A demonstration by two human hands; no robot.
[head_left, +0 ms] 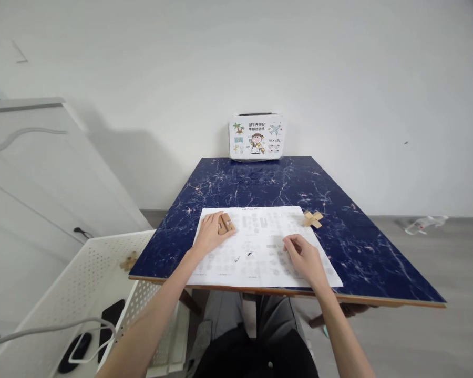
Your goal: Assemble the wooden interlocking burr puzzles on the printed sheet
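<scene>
A large white printed sheet [260, 247] lies on the dark blue marbled table [358, 247]. My left hand [209, 232] rests on the sheet's far left part, fingers curled round a small wooden puzzle block [226, 224]. My right hand [304, 257] lies on the sheet's right part with the fingers bent, fingertips touching the paper; nothing shows in it. A cross-shaped wooden puzzle piece [312, 219] sits at the sheet's far right corner, apart from both hands.
A white box with cartoon pictures [256, 136] stands at the table's far edge against the wall. A white perforated cart [74, 294] at my left holds a wooden piece [129, 261], dark devices and a cable. A clear plastic bottle [421, 224] lies on the floor at right.
</scene>
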